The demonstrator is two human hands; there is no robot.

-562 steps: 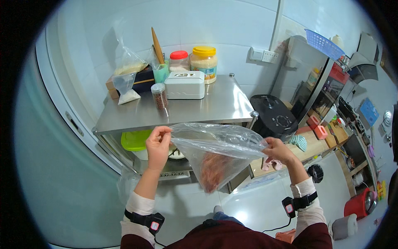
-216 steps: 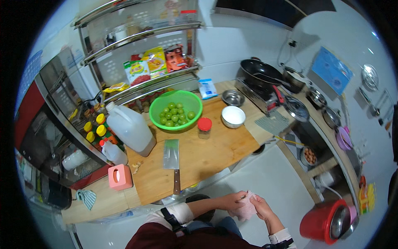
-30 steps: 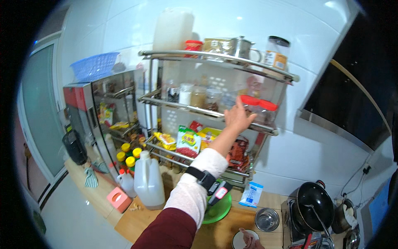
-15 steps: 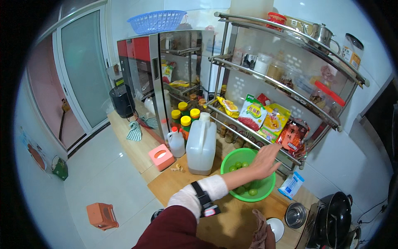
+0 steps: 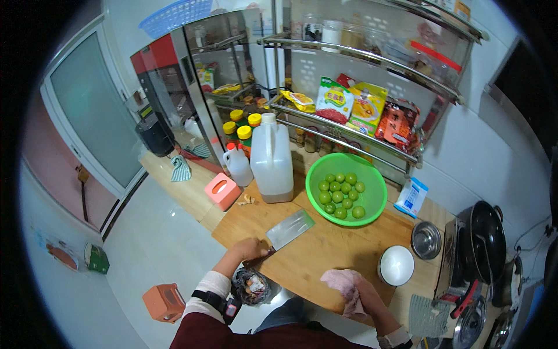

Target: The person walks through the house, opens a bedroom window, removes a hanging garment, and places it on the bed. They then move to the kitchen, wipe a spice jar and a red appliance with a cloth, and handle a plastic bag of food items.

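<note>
My left hand is closed on the dark handle of a cleaver, whose wide blade lies flat over the wooden board and points toward the bowl. A pink cloth is bunched in my right hand at the board's near edge. Beyond the cleaver stands a green plastic bowl with several round green fruits inside. To the right of the board, a white bowl sits close to my right hand.
A large plastic jug, a pink tissue box and yellow-capped bottles line the back left. A metal rack with food packets rises behind. At right are a steel bowl and a black wok. A bagged bin stands below the board.
My left hand has drawn back from above the green bowl to the near left and now holds the cleaver. My right hand keeps the cloth. The view has tilted down.
</note>
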